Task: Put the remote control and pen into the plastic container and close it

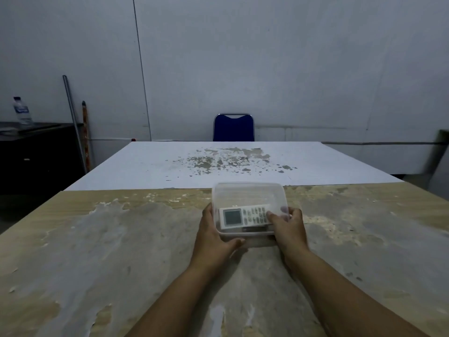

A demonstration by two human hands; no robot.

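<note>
A clear plastic container [247,193] stands on the worn wooden table [121,239] in front of me. The white remote control [244,216] lies inside it, screen to the left. A dark thin object, maybe the pen [255,229], shows under the remote near the front wall. My left hand [213,237] grips the container's left front corner, thumb along the front. My right hand [289,227] holds the right front corner, with fingers over the rim. Whether a clear lid sits on top I cannot tell.
A white sheet [170,164] with flaked patches covers the far half of the table. A blue chair [233,128] stands behind it against the wall. At the left, a dark cabinet [36,152] carries a water bottle [21,110]; poles lean beside it.
</note>
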